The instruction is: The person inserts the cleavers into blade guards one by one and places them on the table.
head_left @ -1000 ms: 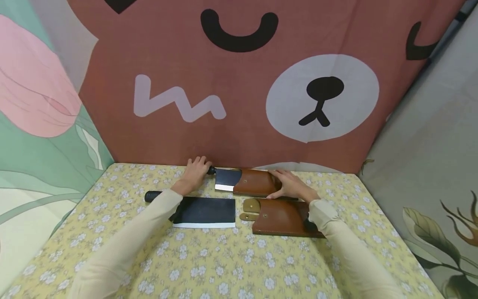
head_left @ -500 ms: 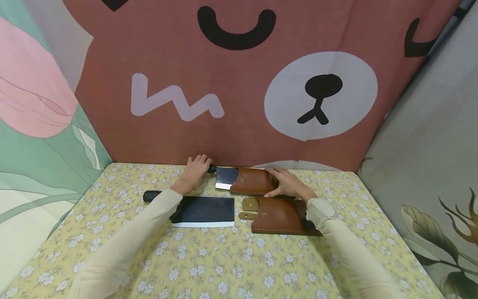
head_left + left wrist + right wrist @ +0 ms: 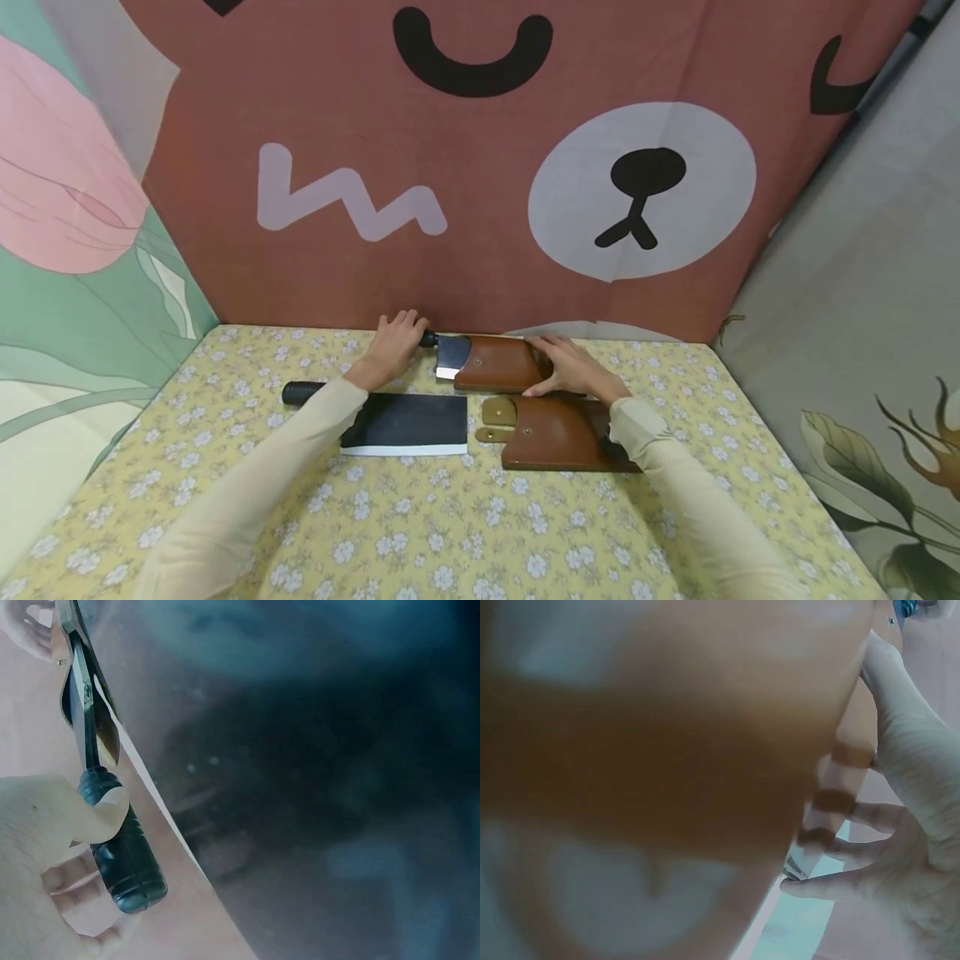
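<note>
At the back of the table my left hand (image 3: 393, 342) grips the black handle (image 3: 124, 855) of a smaller cleaver, thumb across it. The cleaver's dark blade (image 3: 452, 354) is partly inside a brown leather sheath (image 3: 498, 364). My right hand (image 3: 572, 367) spans the sheath's right part, thumb on the near edge and fingers toward the far edge. A larger cleaver (image 3: 412, 421) with a black handle lies in front, partly under my left forearm. To its right rests a second brown sheath (image 3: 558, 435) with tan snap straps (image 3: 497, 419), its right end hidden by my right sleeve.
The table has a yellow floral cloth (image 3: 420, 525). A hanging cloth (image 3: 337, 283) with a bear print stands right behind the table's back edge. Patterned cloths hang on the left (image 3: 82, 333) and right (image 3: 810, 275).
The held sheath has slid left over the smaller cleaver's blade along with my right hand, so less blade shows. My left hand stays on the handle. The larger cleaver and second sheath have not moved.
</note>
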`<action>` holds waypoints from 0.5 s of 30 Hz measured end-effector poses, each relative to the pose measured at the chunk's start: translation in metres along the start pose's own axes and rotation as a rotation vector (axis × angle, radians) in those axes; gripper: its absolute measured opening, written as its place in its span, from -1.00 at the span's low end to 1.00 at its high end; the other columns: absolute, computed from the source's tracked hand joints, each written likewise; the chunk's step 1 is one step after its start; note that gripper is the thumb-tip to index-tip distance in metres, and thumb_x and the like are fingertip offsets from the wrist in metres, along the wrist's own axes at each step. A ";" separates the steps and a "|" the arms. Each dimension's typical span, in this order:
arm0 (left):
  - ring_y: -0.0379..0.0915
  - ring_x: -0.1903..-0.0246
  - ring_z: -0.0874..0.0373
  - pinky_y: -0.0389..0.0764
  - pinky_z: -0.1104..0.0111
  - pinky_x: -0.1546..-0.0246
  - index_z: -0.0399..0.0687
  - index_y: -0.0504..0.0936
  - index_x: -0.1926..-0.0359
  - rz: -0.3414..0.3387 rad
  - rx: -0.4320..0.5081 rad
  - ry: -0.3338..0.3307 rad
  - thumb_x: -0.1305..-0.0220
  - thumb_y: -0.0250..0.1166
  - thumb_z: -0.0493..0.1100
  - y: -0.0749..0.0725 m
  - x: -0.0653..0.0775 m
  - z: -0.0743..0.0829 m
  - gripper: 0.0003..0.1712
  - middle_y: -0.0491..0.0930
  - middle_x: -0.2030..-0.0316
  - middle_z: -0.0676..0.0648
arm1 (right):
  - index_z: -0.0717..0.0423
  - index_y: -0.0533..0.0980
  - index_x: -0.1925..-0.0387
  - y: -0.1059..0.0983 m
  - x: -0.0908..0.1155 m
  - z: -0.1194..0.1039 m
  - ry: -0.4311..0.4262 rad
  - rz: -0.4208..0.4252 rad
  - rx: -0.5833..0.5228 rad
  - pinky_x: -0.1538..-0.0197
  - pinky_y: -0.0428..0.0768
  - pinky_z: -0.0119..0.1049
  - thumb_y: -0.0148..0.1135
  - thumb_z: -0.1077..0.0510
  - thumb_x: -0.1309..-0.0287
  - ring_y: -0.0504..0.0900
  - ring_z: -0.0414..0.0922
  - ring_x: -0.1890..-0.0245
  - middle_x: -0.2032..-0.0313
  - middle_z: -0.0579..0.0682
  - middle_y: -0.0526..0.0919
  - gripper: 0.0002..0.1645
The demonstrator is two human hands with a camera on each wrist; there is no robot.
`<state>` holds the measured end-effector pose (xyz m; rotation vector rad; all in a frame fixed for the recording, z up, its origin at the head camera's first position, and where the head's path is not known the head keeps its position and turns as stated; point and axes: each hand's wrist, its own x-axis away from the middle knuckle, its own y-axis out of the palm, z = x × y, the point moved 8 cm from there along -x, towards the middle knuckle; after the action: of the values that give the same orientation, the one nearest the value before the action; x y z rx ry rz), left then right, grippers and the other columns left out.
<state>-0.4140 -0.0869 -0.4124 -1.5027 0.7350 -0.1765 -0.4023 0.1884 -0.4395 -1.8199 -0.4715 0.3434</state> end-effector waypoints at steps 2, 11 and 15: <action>0.50 -0.03 -0.23 0.53 -0.13 0.09 -0.24 0.56 -0.17 -0.011 0.006 -0.014 -0.39 0.44 -0.15 0.000 0.000 -0.001 -0.56 0.53 -0.02 -0.29 | 0.11 0.17 -0.62 0.000 -0.001 -0.001 0.002 0.006 0.003 -0.40 0.29 0.40 0.62 -0.38 0.06 0.23 0.37 -0.51 -0.55 0.32 0.21 0.38; 0.49 -0.03 -0.27 0.51 -0.17 0.07 -0.25 0.55 -0.19 -0.035 0.042 -0.020 -0.40 0.43 -0.16 0.004 -0.004 0.000 -0.55 0.52 -0.07 -0.31 | 0.13 0.17 -0.62 -0.004 -0.002 -0.007 -0.007 0.014 -0.014 -0.38 0.31 0.40 0.63 -0.39 0.08 0.24 0.38 -0.50 -0.55 0.33 0.20 0.41; 0.49 -0.02 -0.29 0.52 -0.17 0.08 -0.25 0.54 -0.20 -0.021 0.029 -0.002 -0.39 0.44 -0.17 0.003 -0.008 0.004 -0.54 0.51 -0.08 -0.31 | 0.13 0.19 -0.61 -0.008 -0.001 -0.012 -0.024 0.034 -0.010 -0.38 0.31 0.40 0.64 -0.36 0.08 0.26 0.38 -0.49 -0.54 0.33 0.24 0.38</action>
<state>-0.4193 -0.0792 -0.4128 -1.4836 0.7125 -0.2008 -0.3993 0.1799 -0.4287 -1.8368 -0.4608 0.3873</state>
